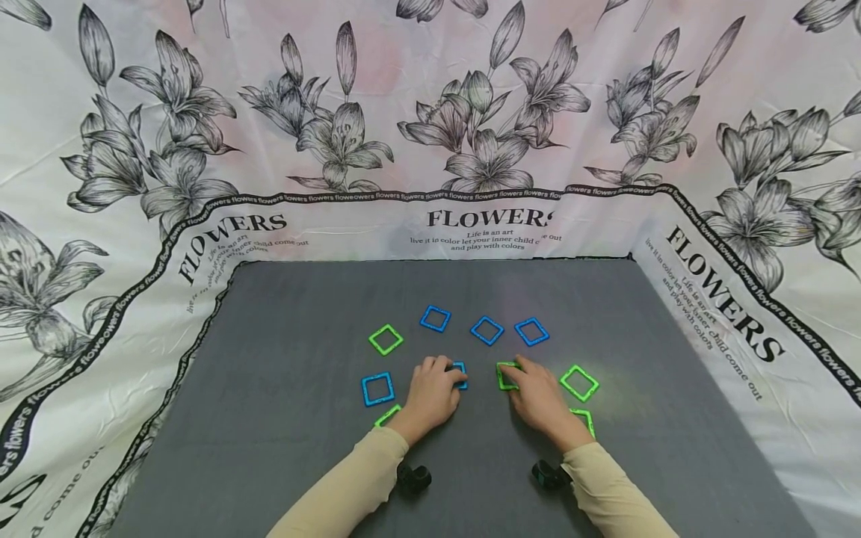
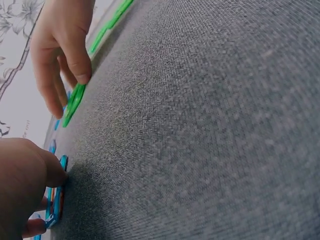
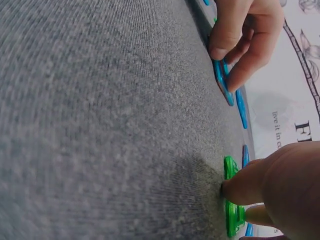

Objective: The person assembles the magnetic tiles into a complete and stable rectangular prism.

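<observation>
Near the middle of the grey surface my left hand (image 1: pixel 430 392) pinches a blue square frame (image 1: pixel 463 376) by its edge, fingers covering much of it. In the left wrist view this blue frame stands tilted at the fingertips. To the right, my right hand (image 1: pixel 538 390) pinches a green square frame (image 1: pixel 500 378), thumb on the near side. The right wrist view shows the green frame (image 3: pixel 230 220) partly behind the thumb, close over the cloth. A gap separates the two held frames. Beside the right wrist lies another green frame (image 1: pixel 586 375).
Blue frames (image 1: pixel 433 327) lie in a row beyond the hands. At left are a green frame (image 1: pixel 395 332), a blue frame (image 1: pixel 365 393) and a green frame (image 1: pixel 388 415) partly hidden by the left wrist. A green frame (image 1: pixel 593 424) sits by the right forearm. Flower-printed cloth (image 1: pixel 377 224) borders the surface.
</observation>
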`<state>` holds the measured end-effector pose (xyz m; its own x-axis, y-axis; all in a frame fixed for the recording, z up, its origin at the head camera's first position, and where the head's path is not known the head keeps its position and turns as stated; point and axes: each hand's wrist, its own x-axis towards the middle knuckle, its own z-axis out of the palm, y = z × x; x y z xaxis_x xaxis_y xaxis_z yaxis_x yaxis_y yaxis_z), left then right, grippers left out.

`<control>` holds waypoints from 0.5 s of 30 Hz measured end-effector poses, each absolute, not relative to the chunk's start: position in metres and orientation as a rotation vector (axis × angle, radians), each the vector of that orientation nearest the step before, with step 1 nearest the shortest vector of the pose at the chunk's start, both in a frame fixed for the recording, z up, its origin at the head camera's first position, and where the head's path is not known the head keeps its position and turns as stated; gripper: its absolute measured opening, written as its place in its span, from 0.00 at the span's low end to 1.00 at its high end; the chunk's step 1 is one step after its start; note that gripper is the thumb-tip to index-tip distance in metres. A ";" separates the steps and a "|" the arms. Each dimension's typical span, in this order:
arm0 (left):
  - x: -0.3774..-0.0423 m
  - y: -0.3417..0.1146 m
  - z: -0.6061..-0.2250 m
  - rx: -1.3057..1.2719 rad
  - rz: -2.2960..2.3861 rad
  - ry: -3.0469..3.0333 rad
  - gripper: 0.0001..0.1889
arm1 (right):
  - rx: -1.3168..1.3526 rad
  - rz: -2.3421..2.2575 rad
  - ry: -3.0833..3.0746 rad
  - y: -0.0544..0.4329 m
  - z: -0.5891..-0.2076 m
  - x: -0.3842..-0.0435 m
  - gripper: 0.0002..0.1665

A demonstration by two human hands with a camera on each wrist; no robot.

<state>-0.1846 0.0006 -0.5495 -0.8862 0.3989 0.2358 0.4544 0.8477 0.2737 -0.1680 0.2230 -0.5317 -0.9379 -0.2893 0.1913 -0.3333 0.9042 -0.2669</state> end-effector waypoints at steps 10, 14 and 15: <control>-0.185 0.001 -0.552 -0.667 -0.463 -2.837 0.13 | 0.492 0.394 -2.937 0.221 -0.527 -0.170 0.24; -0.185 0.001 -0.552 -0.664 -0.479 -2.838 0.13 | 0.490 0.374 -2.964 0.219 -0.524 -0.172 0.25; -0.185 0.001 -0.552 -0.663 -0.481 -2.841 0.13 | 0.488 0.371 -2.971 0.218 -0.524 -0.173 0.25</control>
